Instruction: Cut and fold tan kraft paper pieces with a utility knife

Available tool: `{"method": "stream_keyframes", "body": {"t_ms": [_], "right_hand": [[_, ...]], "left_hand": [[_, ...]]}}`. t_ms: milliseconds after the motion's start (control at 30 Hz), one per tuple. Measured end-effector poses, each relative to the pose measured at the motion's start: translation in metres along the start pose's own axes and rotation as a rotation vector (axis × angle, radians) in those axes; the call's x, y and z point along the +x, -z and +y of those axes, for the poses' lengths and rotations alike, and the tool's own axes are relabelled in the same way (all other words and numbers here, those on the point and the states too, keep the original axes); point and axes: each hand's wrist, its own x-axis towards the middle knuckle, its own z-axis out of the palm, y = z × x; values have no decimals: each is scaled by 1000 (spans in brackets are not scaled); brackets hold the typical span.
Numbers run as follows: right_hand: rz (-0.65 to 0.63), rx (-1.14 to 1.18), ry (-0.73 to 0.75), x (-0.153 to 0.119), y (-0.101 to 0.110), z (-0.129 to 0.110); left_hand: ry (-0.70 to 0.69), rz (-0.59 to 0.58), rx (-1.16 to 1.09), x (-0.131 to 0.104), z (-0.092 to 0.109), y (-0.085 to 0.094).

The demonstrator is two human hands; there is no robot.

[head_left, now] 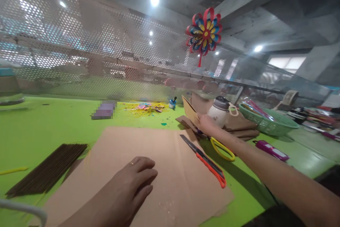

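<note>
My left hand point(135, 182) is over a large sheet of brown paper point(127, 142), its fingers loosely bent and apart, with nothing in them. Farther off to the right, my right hand point(208, 124) has its fingers closed on a piece of tan cardboard point(190, 110) that stands up on edge. A box cutter point(204, 159) with a red-orange handle and dark blade lies on the right part of the sheet. Under my right forearm is a pair of scissors with yellow handles point(223, 149); its blades are mostly hidden. Folded brown paper point(240, 126) lies beyond that wrist.
A white bottle with a grey lid point(221, 105) stands behind my right hand, beside a green basket point(273, 120). A purple object point(273, 150) lies nearer. Dark brown strips point(47, 170) are at left, yellow scraps point(148, 107) and a small blue bottle point(172, 103) along the perforated screen point(119, 60).
</note>
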Motion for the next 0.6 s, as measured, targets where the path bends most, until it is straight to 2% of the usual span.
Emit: {"method": "stream_keyframes", "body": {"t_ms": [100, 200, 367, 433, 500, 533, 600], "right_hand": [[43, 4, 51, 4, 6, -2], [55, -26, 86, 14, 5, -17], [56, -66, 138, 23, -8, -51], [64, -70, 157, 20, -10, -56], [75, -74, 163, 16, -8, -55], [81, -75, 164, 13, -7, -53], [95, -74, 163, 7, -1, -49]], "left_hand": [[-4, 26, 13, 2, 0, -1], [15, 44, -13, 2, -1, -3], [168, -5, -282, 6, -9, 8], [219, -32, -341, 22, -11, 20], [303, -42, -357, 50, -10, 31], [420, -80, -409, 69, -9, 36], [661, -58, -671, 109, -6, 38]]}}
